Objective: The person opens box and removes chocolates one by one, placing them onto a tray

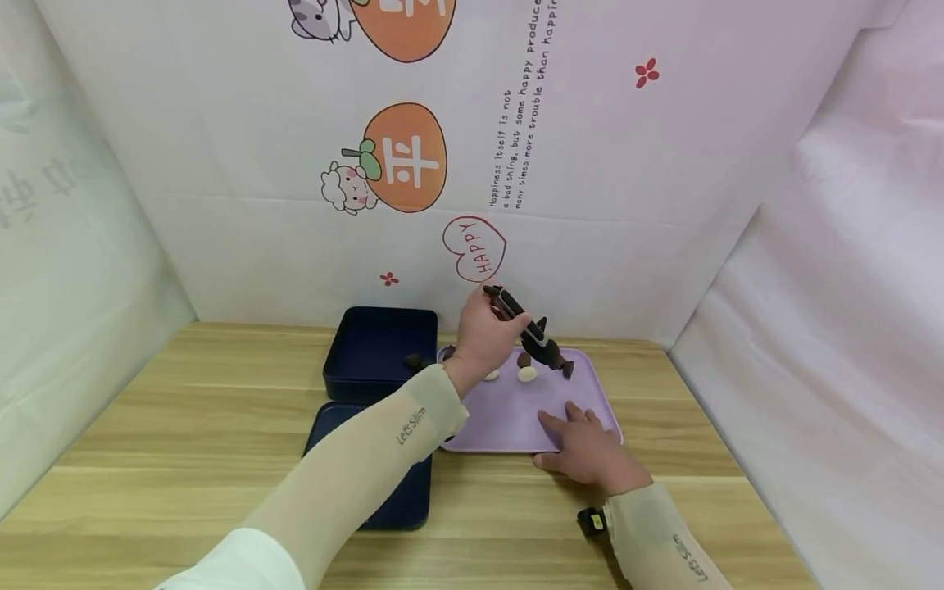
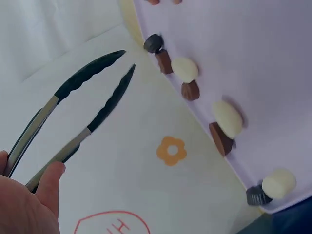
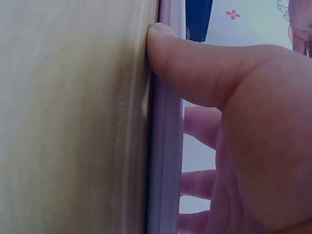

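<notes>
My left hand (image 1: 487, 332) grips a pair of tongs (image 1: 516, 315) with metal arms and black scalloped tips. In the left wrist view the tongs' tips stand apart with nothing between them. Their tips overlap the far right of a lilac tray (image 1: 501, 422) in the head view. Along the tray's far edge lie white oval pieces (image 2: 227, 118), brown pieces (image 2: 221, 139) and dark ridged pieces (image 2: 257, 195), which look like chocolates. My right hand (image 1: 590, 451) rests over the tray's near edge, fingers spread on its surface, thumb (image 3: 180, 63) along the outer rim.
Left of the tray stands a deep navy box (image 1: 379, 385) with dark pieces (image 1: 415, 361) inside. A flat navy lid (image 1: 406, 500) lies in front of it, partly behind my left forearm. A printed white cloth (image 1: 590, 270) rises behind the wooden table (image 1: 184, 459).
</notes>
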Tool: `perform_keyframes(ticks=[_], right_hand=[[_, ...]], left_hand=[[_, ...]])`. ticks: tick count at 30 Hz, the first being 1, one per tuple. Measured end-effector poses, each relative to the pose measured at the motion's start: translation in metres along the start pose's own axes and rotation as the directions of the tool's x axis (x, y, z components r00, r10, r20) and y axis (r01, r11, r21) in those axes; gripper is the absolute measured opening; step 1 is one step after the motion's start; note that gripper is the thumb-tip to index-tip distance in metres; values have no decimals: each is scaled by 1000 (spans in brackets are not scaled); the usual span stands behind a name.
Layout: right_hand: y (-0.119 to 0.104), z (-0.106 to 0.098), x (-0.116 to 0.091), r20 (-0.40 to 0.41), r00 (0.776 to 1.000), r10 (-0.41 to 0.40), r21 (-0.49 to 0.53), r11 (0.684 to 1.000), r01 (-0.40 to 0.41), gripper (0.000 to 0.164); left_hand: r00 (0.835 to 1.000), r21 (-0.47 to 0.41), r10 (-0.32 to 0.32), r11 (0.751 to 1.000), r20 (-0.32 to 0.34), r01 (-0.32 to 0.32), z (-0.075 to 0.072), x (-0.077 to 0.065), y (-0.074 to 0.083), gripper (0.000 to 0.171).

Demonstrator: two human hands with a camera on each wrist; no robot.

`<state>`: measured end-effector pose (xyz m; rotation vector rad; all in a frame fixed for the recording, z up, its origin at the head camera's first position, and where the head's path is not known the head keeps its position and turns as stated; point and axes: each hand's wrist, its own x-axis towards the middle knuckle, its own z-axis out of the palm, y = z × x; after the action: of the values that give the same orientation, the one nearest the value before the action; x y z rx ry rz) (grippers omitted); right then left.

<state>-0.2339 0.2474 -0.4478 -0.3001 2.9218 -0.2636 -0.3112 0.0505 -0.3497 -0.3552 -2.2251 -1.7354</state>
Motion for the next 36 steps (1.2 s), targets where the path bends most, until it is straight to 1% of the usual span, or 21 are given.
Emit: perform_keyframes(ticks=[5,7,10,15,18,20,24,28,29,32,36], right_hand=[[-1,-1,-1,-4,1000,-9,10,1000,9,75],[0,-1,-1,-9,1000,-20,12,1000,20,75],[1,-2,-2,-15,999,-31,13,999,31,75],[1,-2,-2,-12,999,-40,25,999,40,75],[2,-2,-3,-15,999,-47,27,998,48,75],[2,-3,-3,-16,999,-46,25,999,46,75],[1,-2,-3,-14,999,-39,21,999,39,75],[0,-1,-2,-11,999,-30,22,999,30,74],[-1,-1,-3,-12,1000,-29,21,999,29,74],[-1,-2,-3,-16,1000,-25,16,1000,26,74],[0,-3,-3,-17,1000,-26,16,1000,26,74]], left_hand=[[999,-31,31,999,15,-31,17,-2,-6,40],[999,-26,36,999,14,-35,24,-1,-9,41],[1000,8,24,1000,-4,-24,36,0,-14,41],[998,39,-33,999,-46,35,50,4,-24,43],[996,30,-74,997,-58,76,56,4,-29,46],[993,2,-102,995,-61,102,59,4,-32,47],[987,-35,-135,991,-83,133,59,3,-37,47],[987,-34,-124,992,-104,122,56,4,-41,46],[987,-33,-121,992,-103,118,54,4,-40,46],[988,-74,-134,989,-80,128,49,5,-38,42],[983,-100,-173,981,-56,167,44,7,-36,38]])
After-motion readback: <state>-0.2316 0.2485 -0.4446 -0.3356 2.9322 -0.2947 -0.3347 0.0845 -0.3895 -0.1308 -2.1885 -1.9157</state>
